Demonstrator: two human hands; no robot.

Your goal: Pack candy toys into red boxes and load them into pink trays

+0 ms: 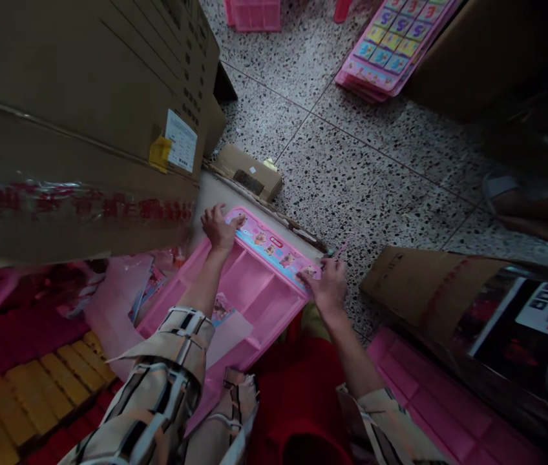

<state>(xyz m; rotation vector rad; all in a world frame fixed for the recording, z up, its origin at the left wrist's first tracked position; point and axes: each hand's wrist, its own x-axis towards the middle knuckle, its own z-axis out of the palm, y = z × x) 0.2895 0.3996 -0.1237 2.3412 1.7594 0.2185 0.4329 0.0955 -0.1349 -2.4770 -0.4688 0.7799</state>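
Observation:
A pink plastic tray (257, 276) with several compartments lies in front of me, tilted across the view. Along its far edge runs a printed strip (274, 244) with small cartoon figures. My left hand (220, 229) rests at the strip's left end, fingers spread and thumb on the print. At the right end, my right hand (328, 283) has its thumb on the strip and its other fingers bent over the tray's edge. A sheet of white paper (230, 336) and a small printed card (221, 309) lie in the tray's near part.
Large cardboard boxes (84, 116) stand at the left, and another carton (414, 284) is at the right. Printed pink boards (385, 51) are stacked at the upper right. Yellow boxes (36, 387) line the lower left. Another person's foot (521, 200) shows at the right.

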